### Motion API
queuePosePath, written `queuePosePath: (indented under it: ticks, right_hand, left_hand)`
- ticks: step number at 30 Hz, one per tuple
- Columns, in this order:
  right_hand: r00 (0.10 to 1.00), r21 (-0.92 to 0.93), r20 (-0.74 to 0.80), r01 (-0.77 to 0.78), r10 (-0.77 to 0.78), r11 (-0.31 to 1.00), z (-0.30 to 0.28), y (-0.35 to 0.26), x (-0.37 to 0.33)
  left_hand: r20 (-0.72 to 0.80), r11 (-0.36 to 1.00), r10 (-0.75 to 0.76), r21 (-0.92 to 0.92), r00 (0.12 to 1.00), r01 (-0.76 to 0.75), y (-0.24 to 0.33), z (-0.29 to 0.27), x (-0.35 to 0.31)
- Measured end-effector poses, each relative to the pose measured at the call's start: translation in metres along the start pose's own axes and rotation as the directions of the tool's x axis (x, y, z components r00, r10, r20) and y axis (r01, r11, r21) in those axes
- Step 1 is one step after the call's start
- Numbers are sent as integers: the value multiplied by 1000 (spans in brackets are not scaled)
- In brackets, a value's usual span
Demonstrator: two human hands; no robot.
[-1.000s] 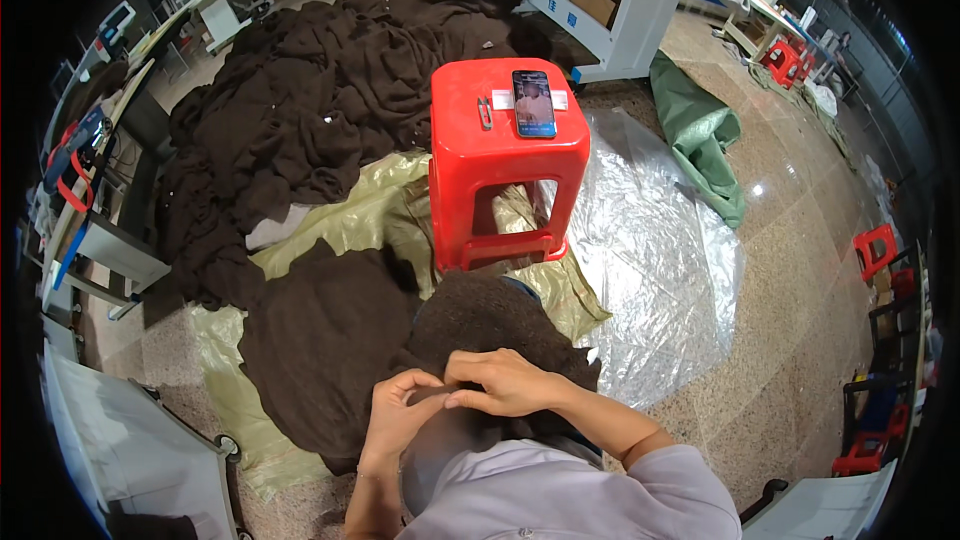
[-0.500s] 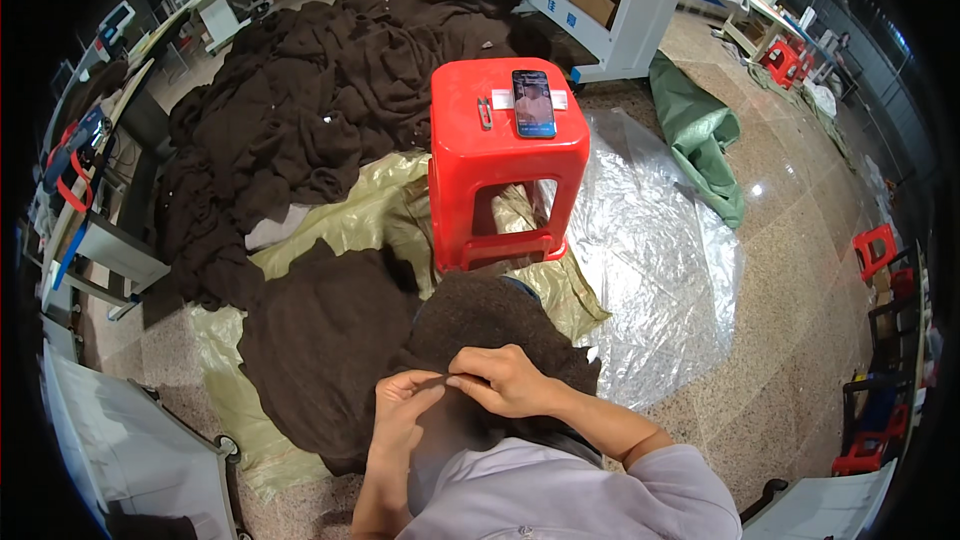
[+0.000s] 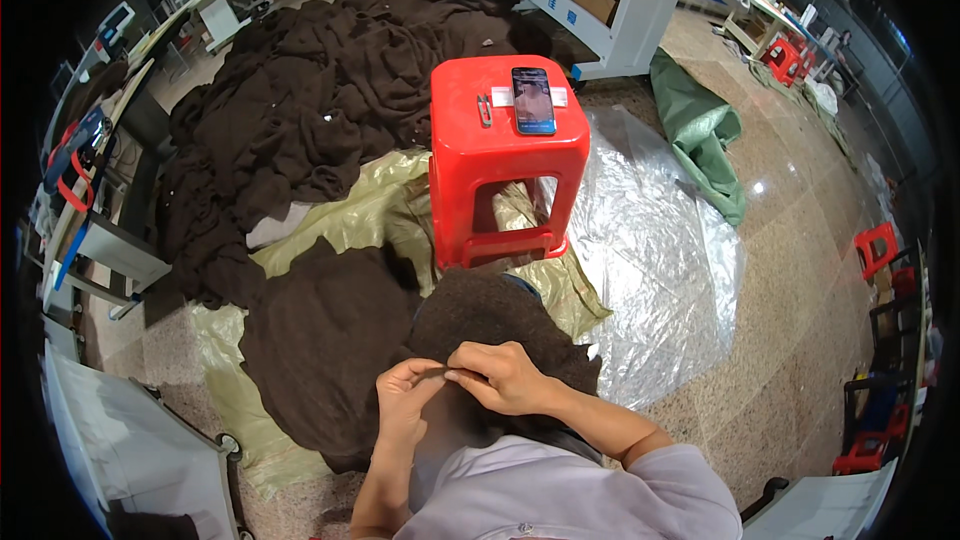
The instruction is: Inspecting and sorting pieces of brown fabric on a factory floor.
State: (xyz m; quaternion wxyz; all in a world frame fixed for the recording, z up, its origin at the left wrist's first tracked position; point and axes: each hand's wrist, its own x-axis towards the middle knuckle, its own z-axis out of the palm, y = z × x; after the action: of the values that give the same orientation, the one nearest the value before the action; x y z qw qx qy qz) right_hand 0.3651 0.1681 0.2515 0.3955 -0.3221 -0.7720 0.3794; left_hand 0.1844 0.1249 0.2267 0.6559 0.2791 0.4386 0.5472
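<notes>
My L hand point(image 3: 402, 405) & R hand point(image 3: 503, 378) pinch narrow, tips almost touching, on the edge of the dark-brown, fuzzy knit cloth point(image 3: 490, 312); it spreads fwd & R, both hands equally nr, long axis unclear.

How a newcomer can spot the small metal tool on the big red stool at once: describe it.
Right of the big dark brown cloth heap stands a large red stool. On its seat, a phone lies across a white strip; the small metal tool lies just left of both. Slim and silvery, it is much narrower than the phone and has no lit screen.
</notes>
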Motion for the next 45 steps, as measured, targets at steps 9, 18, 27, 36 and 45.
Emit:
queuePosePath:
  ticks: [9,18,27,36,45]
  right_hand:
    - [999,-70,33,31,-28,997,1,4,-3]
    - [996,-57,37,89,-87,994,8,3,0]
    - [997,-58,73,25,-21,998,-8,1,-4]
    - [928,-103,157,-323,337,941,-67,44,-39]
    - [843,341,-288,-352,454,872,-80,22,-32]
  left_hand:
    - [40,976,-7,218,999,-2,1,-4,3]
    - [-42,999,42,15,998,-41,-8,2,3]
    - [-175,943,289,223,941,-248,-3,7,11]
    - [4,981,-96,-170,995,95,23,-36,-1]
    - [-5,953,-56,-298,998,52,35,-7,10]
